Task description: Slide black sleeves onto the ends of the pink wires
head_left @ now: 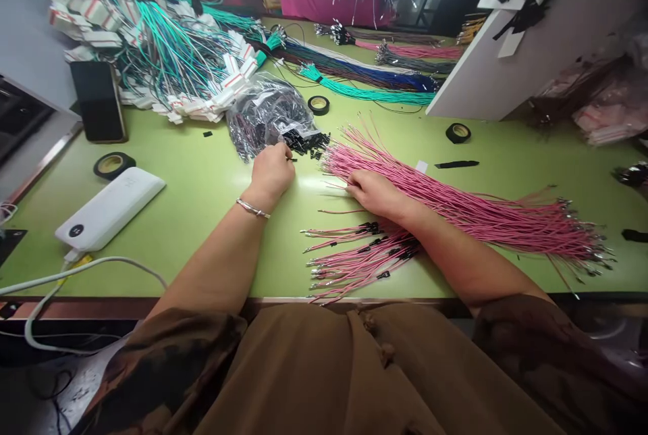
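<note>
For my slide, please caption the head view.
Left hand beside small black pieces, right hand at long, thin pink wires.

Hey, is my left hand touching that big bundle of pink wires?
Apart. The head view shows it: green tabletop is visible between the left hand and the nearest ends of the big bundle of pink wires.
</note>
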`<state>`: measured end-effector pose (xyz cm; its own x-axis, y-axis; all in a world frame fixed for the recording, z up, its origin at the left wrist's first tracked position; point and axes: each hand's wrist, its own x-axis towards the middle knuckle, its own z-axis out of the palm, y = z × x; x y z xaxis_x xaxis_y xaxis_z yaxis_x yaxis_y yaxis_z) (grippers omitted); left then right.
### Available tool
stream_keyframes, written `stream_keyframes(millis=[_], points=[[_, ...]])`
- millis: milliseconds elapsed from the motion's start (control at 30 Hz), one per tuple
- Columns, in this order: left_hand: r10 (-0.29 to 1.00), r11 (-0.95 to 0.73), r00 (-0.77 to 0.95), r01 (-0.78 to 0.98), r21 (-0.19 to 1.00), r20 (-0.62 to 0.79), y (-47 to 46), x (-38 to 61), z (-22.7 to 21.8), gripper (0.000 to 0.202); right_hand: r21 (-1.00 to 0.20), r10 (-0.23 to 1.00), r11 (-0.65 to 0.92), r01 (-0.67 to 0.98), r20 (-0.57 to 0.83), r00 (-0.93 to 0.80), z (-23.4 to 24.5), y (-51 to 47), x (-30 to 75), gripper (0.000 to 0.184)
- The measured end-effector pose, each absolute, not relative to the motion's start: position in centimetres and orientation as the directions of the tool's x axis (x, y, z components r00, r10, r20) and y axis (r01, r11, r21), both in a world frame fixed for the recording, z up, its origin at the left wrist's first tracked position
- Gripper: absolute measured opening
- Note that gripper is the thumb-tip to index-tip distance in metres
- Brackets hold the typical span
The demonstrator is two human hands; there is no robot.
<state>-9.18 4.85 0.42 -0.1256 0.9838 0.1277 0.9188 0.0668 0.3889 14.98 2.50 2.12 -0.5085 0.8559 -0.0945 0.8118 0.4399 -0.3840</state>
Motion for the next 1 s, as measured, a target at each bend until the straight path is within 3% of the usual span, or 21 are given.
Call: stream_keyframes(millis=[167, 267, 400, 467, 567, 667, 833, 1000], points=[[0.983, 0.062, -0.120, 0.929, 0.366, 0.137, 4.4, -9.3, 0.6, 0.037, -0.570, 0.903, 0.343, 0.747, -0.019, -0.430, 0.9, 3.3, 15.5, 0.011], [0.971, 0.049, -0.169, 0.837, 0.546, 0.172, 3.9, -9.5, 0.9, 0.031, -0.712, 0.907, 0.287, 0.640, -0.012, -0.421, 0.7, 3.3, 15.5, 0.010], [0.986, 0.061, -0.168, 0.383, 0.922, 0.005, 2.7, -8.3, 1.6, 0.018, -0.831, 0.924, 0.211, 0.514, -0.001, -0.381, 0.7, 3.3, 15.5, 0.012], [0.986, 0.157, -0.082, 0.105, 0.982, -0.148, 2.0, -7.0, 1.8, 0.018, -0.855, 0.941, 0.225, 0.467, 0.067, -0.331, 0.8, 3.2, 15.6, 0.016], [0.942, 0.335, 0.050, -0.179, 0.925, -0.332, 1.3, -5.3, 1.7, 0.021, -0.879, 0.951, 0.226, 0.420, 0.104, -0.293, 1.0, 3.2, 15.6, 0.021], [0.911, 0.409, 0.085, -0.314, 0.857, -0.403, 1.0, -4.5, 1.7, 0.020, -0.915, 0.949, 0.155, 0.373, 0.033, -0.314, 1.3, 3.0, 15.6, 0.021], [0.897, 0.423, 0.057, -0.389, 0.818, -0.438, 1.2, -4.6, 1.8, 0.013, -0.949, 0.943, 0.071, 0.306, -0.037, -0.332, 1.6, 2.9, 15.3, 0.018], [0.895, 0.432, 0.074, -0.395, 0.810, -0.441, 1.4, -4.8, 1.6, 0.012, -0.936, 0.947, 0.129, 0.328, 0.018, -0.320, 1.6, 3.0, 15.2, 0.018]])
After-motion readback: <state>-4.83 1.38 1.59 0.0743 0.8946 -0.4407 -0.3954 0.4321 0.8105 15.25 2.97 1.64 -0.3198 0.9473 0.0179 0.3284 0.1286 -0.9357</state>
